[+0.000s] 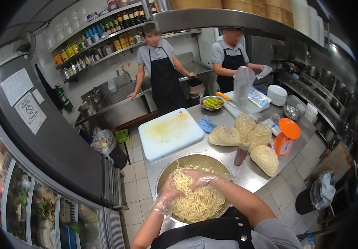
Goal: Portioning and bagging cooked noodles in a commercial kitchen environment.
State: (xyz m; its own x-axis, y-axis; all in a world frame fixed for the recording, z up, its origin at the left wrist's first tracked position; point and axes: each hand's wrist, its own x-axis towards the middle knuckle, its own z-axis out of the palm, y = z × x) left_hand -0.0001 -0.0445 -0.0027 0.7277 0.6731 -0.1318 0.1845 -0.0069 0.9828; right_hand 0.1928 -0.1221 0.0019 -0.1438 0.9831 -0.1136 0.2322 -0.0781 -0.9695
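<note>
A wide metal bowl [219,162] stands on the steel table in front of me, heaped with pale noodles [199,205]. My left hand [169,193] and my right hand [205,180], both in clear plastic gloves, are inside the bowl. Between them they hold a clump of noodles [182,183] above the heap, with loose strands hanging over the fingers. Beyond the bowl, several clear bags of noodles [224,135] lie together on the table. A squeeze bottle [242,154] of dark reddish contents stands upright beside the bags, to the right of the bowl.
A stained white cutting board [170,133] lies beyond the bowl, near a blue cloth [208,124]. A knife [233,103] rests on another board. An orange scale [286,137] stands right. One co-worker [163,68] leans at the sink; another [230,59] handles plastic bags.
</note>
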